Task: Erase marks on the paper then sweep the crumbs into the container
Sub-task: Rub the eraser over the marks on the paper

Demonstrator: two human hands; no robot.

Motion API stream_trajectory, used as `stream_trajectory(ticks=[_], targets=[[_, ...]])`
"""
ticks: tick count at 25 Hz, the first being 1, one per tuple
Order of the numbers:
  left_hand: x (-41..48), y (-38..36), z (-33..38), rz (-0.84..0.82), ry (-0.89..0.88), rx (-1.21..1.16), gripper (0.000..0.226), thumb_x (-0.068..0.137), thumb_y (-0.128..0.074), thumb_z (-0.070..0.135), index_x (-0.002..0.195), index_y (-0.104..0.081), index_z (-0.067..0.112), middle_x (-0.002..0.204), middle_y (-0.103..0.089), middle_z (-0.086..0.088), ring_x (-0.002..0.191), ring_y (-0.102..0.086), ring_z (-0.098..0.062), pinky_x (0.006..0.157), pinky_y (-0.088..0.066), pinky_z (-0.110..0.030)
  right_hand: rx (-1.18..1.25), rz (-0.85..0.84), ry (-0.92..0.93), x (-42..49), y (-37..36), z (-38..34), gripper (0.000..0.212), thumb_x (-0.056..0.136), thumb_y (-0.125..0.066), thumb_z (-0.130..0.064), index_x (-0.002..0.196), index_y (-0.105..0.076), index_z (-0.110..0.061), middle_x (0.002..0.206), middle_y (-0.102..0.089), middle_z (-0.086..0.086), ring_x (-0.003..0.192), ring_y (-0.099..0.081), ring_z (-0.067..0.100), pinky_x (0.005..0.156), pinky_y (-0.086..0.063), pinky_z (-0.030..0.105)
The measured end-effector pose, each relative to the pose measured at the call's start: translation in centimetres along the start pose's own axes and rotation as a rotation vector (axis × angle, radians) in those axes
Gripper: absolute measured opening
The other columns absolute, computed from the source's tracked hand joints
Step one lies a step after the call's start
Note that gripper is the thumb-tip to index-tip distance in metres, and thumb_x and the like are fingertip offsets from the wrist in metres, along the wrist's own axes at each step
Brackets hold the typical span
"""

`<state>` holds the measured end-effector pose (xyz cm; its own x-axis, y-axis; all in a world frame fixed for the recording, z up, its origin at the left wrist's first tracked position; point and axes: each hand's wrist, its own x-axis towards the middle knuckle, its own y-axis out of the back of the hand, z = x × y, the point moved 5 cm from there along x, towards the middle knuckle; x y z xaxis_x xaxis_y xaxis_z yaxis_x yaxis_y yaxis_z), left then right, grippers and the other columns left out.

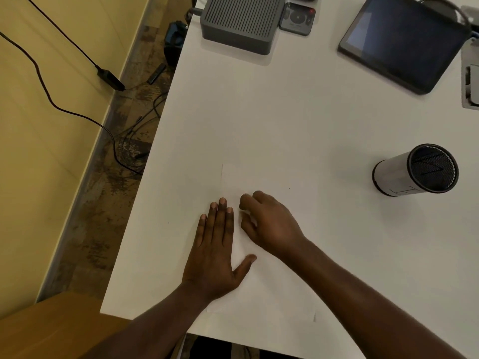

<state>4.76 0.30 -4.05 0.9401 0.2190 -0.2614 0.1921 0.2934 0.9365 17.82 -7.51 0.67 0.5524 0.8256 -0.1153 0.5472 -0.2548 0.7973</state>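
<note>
A white sheet of paper (274,182) lies on the white table (285,112) near its front edge. My left hand (215,252) rests flat on the sheet's left side, fingers together and thumb spread. My right hand (267,221) sits on the paper just to the right of it. Its fingers are curled tight around something small and pale, seemingly an eraser, which is mostly hidden. A tiny dark speck (289,188) shows on the paper beyond the right hand. The container (414,171), a grey cylinder with a black mesh inside, lies on its side at the right, its mouth facing me.
At the back stand a grey ribbed box (241,22), a remote (298,18) and a dark tablet (404,40). A grey fitting (470,84) is at the right edge. The table's left edge drops to a floor with cables (129,141).
</note>
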Motion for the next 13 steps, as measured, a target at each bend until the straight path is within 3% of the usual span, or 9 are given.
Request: stream_trajectory(ticks=[5,10,13], targets=[[0.1,0.0,0.0,0.003,-0.007,0.023,0.103,0.094,-0.034,0.074,0.161,-0.004,0.001,0.172,0.004,-0.018,0.160,0.003,-0.034,0.128,-0.017,-0.053,-0.012,0.189,-0.185,3.5,2.9,3.8,0.008,0.090,-0.058,-0.014,0.098,-0.057,-0.011,0.084,-0.059,0.007,0.071,-0.055,0.024,0.060,-0.053,0.039],[0.0,-0.1,-0.1,0.001,-0.003,-0.004,0.103,0.094,-0.036,0.074,0.161,-0.002,0.003,0.172,0.006,-0.016,0.160,0.004,-0.031,0.129,-0.014,-0.051,0.020,-0.017,0.008,1.1,-0.2,-0.4,0.012,0.092,-0.059,-0.015,0.103,-0.059,-0.011,0.085,-0.058,0.007,0.073,-0.054,0.022,0.058,-0.049,0.035],[0.1,-0.1,-0.1,-0.006,0.005,0.008,0.104,0.093,-0.034,0.075,0.161,-0.003,0.003,0.172,0.005,-0.017,0.160,0.003,-0.033,0.128,-0.017,-0.052,-0.010,0.149,-0.135,3.4,2.0,2.6,0.009,0.092,-0.059,-0.015,0.101,-0.058,-0.011,0.084,-0.059,0.007,0.071,-0.056,0.023,0.059,-0.052,0.036]])
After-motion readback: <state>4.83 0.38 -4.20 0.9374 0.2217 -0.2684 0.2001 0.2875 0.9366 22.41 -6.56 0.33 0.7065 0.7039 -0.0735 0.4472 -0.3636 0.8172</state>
